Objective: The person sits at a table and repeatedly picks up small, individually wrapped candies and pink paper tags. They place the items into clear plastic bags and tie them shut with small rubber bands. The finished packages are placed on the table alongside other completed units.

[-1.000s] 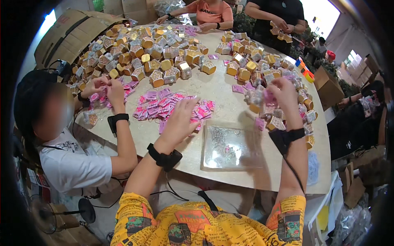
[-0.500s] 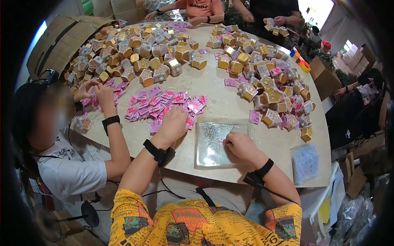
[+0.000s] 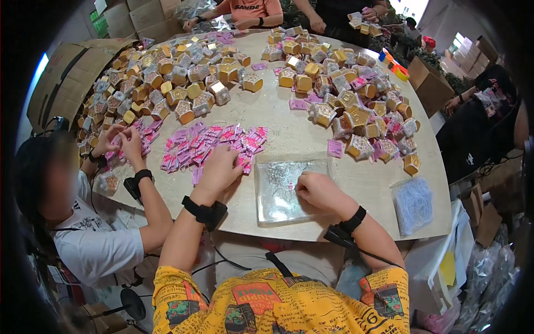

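My left hand [image 3: 219, 172] reaches onto a pile of small pink tags [image 3: 192, 146], its fingers bent down among them. The back of the hand hides the fingertips, and what they pinch cannot be made out. My right hand [image 3: 320, 192] is curled closed over a shallow clear plastic tray [image 3: 272, 214] near the table's front edge. A tiny pink piece [image 3: 291, 186] shows in the tray beside its fingertips. What the right fingers hold, if anything, is too small to name.
Gold house-shaped boxes in clear wrap [image 3: 183, 111] heap across the far left, more boxes [image 3: 356, 119] at right. A bundle of pale blue strings [image 3: 413, 206] lies right of the tray. At my left, a co-worker's hands [image 3: 122, 139] handle pink tags. Other people stand across the table [image 3: 267, 128].
The whole view has shifted slightly. My left hand has moved a little left over the pink tags. My right hand stays over the tray.
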A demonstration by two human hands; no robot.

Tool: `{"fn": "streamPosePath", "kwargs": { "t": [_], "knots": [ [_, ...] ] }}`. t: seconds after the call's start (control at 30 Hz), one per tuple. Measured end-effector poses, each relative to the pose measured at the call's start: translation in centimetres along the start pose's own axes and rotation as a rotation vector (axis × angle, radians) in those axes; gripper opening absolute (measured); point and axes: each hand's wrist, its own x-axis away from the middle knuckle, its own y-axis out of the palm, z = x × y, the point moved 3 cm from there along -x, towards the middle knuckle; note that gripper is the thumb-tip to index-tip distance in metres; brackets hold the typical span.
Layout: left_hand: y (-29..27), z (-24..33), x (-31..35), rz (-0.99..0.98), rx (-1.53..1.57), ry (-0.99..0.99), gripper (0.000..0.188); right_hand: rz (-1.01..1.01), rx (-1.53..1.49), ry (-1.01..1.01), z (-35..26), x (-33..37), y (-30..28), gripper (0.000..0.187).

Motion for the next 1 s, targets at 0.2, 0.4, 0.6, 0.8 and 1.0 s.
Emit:
{"fn": "streamPosePath", "kwargs": {
  "t": [0.2,0.4,0.6,0.8,1.0],
  "knots": [
    [-1.1,-3.1,-1.5,0.018,0.662,-0.263,0.022,0.034,-0.159,0.072,-0.6,0.3,-1.8,0.012],
    [-3.4,-2.8,-1.7,0.207,1.168,-0.356,0.01,-0.008,-0.173,0.061,-0.3,0.2,-2.0,0.013],
    [-3.6,-1.2,-0.9,0.226,1.471,-0.515,0.008,-0.023,-0.098,0.001,0.3,0.1,-1.4,0.011],
    [-2.2,-1.6,0.2,0.147,1.573,-0.599,0.017,0.045,0.005,0.029,-1.5,0.3,-2.6,0.01],
    [-2.2,1.3,0.1,0.069,1.494,-0.441,0.031,0.014,0.141,0.03,-1.9,0.1,-2.4,0.011]
  ]
}}
